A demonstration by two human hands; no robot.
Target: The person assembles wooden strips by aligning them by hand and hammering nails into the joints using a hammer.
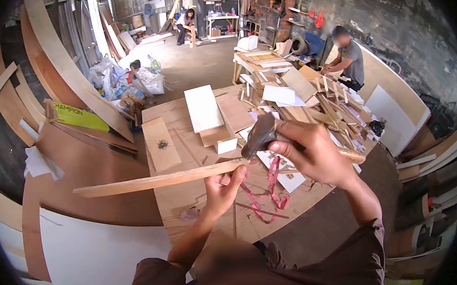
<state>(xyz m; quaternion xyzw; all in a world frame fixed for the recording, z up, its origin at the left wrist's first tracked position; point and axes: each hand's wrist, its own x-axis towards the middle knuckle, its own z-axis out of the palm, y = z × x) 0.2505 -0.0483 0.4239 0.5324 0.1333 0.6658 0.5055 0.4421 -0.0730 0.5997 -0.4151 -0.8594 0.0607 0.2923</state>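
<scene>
My left hand [225, 189] is closed round the right end of a long, thin wooden strip [152, 183], which sticks out to the left above the table. In my right hand [314, 152] is a hammer, gripped near its dark head [260, 135]; the wooden handle [352, 155] shows beyond the hand at the right. The head is at the strip's right end, close to my left fingertips; whether they touch is unclear. Below lies a tangled pink ribbon [277, 194] on the plywood table [190, 198].
A white-faced board piece [203, 109], a small open box [226, 144] and a board with a pile of nails [161, 144] lie on the table. Wood scraps [337, 108] are heaped behind. One person [351, 60] stands at the back right, another [186, 26] farther off.
</scene>
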